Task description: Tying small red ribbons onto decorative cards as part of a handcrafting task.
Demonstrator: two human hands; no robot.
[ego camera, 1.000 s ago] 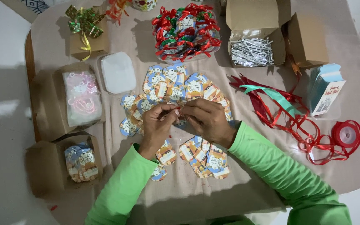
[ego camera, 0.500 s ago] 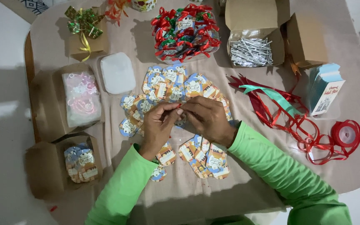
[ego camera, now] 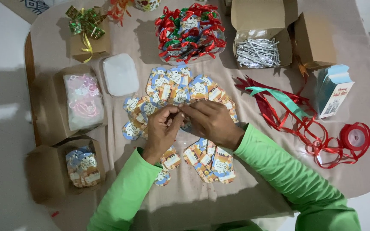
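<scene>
My left hand and my right hand meet fingertip to fingertip over the middle of a table covered in brown paper. Both pinch something small between them; what it is stays hidden by the fingers. Under and around the hands lies a spread of several small printed gift tags, blue and orange. More tags lie nearer to me, by my green sleeves.
A pile of tags tied with red and green bows sits at the back. A box of silver twist ties, loose red and teal ribbons, a red ribbon spool, a white lidded tub and brown boxes surround the work area.
The hands stay in the same spot, with only small finger movements at the pinch.
</scene>
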